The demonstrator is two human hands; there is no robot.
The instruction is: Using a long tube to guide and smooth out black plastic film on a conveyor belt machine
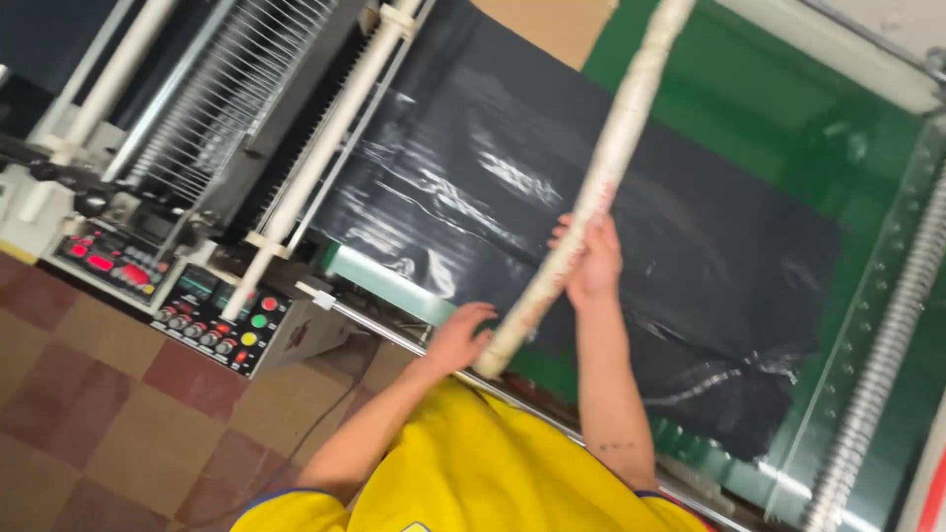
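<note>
A long pale cardboard tube (611, 158) slants from the top of the view down to my body. My right hand (589, 258) is wrapped around its lower third. My left hand (458, 337) cups the tube's bottom end, fingers curled against it. Under the tube lies a sheet of shiny black plastic film (473, 187) spread flat over the green bed (788, 118) of a machine. My yellow shirt (473, 473) fills the bottom of the view.
A control panel (222, 320) with coloured buttons and knobs juts out at the left, with a second red-lit panel (108, 261) beyond it. White rollers (325, 148) and a wire rack cross the machine. A threaded rod (882, 355) runs along the right. The floor is checkered tile (89, 433).
</note>
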